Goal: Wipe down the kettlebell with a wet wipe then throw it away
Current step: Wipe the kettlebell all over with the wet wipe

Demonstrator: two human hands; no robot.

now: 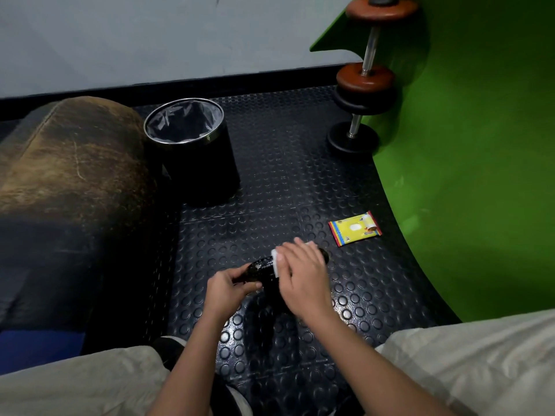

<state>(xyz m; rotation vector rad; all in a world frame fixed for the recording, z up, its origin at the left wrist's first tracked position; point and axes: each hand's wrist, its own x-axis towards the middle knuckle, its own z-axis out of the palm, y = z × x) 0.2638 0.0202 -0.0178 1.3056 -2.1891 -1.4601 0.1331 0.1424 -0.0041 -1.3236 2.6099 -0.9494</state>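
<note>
Showing a seated person's two bare hands working on a black kettlebell (260, 267), the head view looked down at a studded black rubber floor (300, 181). The kettlebell lay low between the person's knees, near the middle of the frame, its body glossy and partly hidden by the hands. The left hand (229, 288) gripped the kettlebell's near left part, fingers curled round it and thumb lying along the top. The right hand (301, 273) lay flat over the kettlebell's upper right side, fingers straight and close together, pressing a white wet wipe (275, 261) against the surface; only the wipe's left edge showed beyond the fingertips. A yellow wipes packet (355, 229) lay on the floor to the right of the kettlebell, apart from it and near a curved green wall (480, 175). A black waste bin (192, 151) with a clear liner stood farther back on the left, just beside a worn brown padded bench (75, 163). Dumbbells (365, 82) with brown and black plates leaned upright against the green wall at the upper right. Light trouser legs (468, 364) filled the lower corners.
</note>
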